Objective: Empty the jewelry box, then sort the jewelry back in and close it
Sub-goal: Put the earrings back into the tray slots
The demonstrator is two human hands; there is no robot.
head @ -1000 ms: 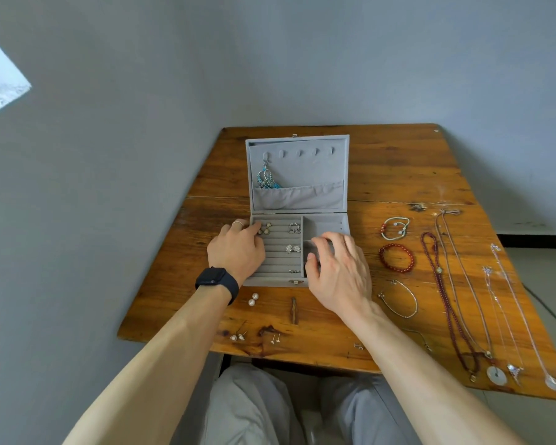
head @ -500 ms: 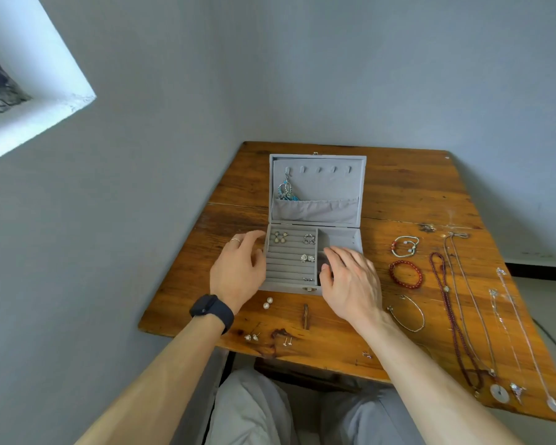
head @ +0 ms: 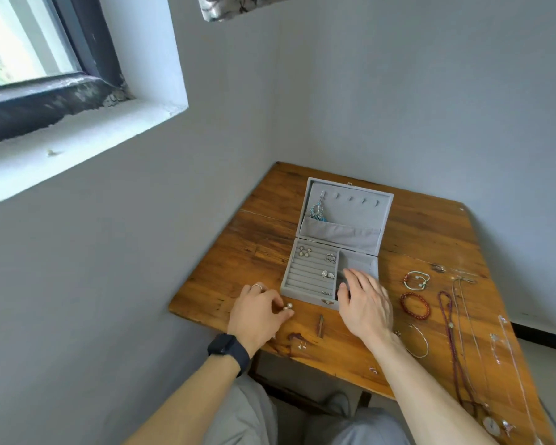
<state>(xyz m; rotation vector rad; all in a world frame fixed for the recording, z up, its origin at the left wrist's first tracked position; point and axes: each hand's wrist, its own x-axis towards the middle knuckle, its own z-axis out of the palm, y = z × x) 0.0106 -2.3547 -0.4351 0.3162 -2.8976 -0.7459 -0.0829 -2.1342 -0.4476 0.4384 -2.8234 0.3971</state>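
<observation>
Left hand [head: 257,313] is pinching pearls [head: 288,306] on the table [head: 270,245], fingers curled narrow. Right hand [head: 365,303] is resting flat, fingers spread, on the open box [head: 308,279].

I count 1 jewelry box [head: 334,220], w/ 5 hooks [head: 350,199] in the lid and 1 teal piece [head: 317,211] hung there. 4 lots of earrings [head: 327,274] in the ring rows. 2 pearls [head: 288,306]. 3 bracelets: red bead [head: 414,305], pearl-and-teal [head: 416,280], silver bangle [head: 419,342]. Approx 4 necklaces [head: 446,316]; the thin chains are hard to split. 2 tiny studs [head: 302,345]. On me: 1 watch [head: 228,348], 1 ring [head: 256,286].
</observation>
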